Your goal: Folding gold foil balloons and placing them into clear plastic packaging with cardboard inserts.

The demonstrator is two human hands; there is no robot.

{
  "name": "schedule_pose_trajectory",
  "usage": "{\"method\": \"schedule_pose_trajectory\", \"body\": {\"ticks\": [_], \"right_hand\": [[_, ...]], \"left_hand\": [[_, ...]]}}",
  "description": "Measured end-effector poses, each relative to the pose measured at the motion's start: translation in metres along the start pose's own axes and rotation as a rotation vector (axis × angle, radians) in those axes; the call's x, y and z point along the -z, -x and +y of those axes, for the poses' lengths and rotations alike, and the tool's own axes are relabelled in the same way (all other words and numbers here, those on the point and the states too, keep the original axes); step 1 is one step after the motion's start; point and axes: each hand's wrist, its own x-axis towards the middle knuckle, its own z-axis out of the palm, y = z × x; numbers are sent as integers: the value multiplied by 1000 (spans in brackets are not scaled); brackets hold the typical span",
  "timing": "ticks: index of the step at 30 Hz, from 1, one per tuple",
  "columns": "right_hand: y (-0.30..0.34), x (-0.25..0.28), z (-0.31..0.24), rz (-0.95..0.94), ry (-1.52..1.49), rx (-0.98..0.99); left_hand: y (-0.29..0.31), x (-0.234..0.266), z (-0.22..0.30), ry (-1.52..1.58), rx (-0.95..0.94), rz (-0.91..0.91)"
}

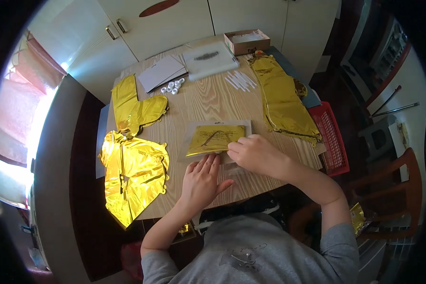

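In front of me on the wooden table lies a clear plastic bag [248, 127] with a folded gold foil balloon [220, 136] inside it. My left hand [199, 184] rests at the near edge of the bag, its fingers stretched out flat and its thumb apart. My right hand [256, 152] is closed in a pinch at the bag's near right corner; the fingertips partly hide what they grip. A clear flap of plastic [236, 169] shows below the right hand.
Flat gold foil balloons lie on the left [139, 165] and right [286, 94] of the table. Farther back are white rolls [175, 86], pale cards [162, 73], clear bags [208, 66], white straws [240, 81] and a cardboard box [247, 46]. A red basket [333, 142] stands beyond the right edge.
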Motion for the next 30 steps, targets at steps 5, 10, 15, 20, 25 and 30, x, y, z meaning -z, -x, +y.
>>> {"method": "schedule_pose_trajectory", "body": {"ticks": [5,10,15,20,25,30], "right_hand": [[0,-1,-2,-12,2,3],[0,-2,-2,-18,1,-2],[1,-4,-2,-18,-8,-9],[0,-2,-1,-27,-8,-3],[2,-3,-1,-37,-26,-20],[3,-5,1,-43,-16,-16]], "left_hand": [[-2,-3,0,44,19,-50],[-6,0,3,68,19,-21],[-7,4,3,64,66,6],[-9,-1,0,99,16,-58],[-11,-12,-8,122,-40,-27],[-7,-3,-3,181,18,-180]]}}
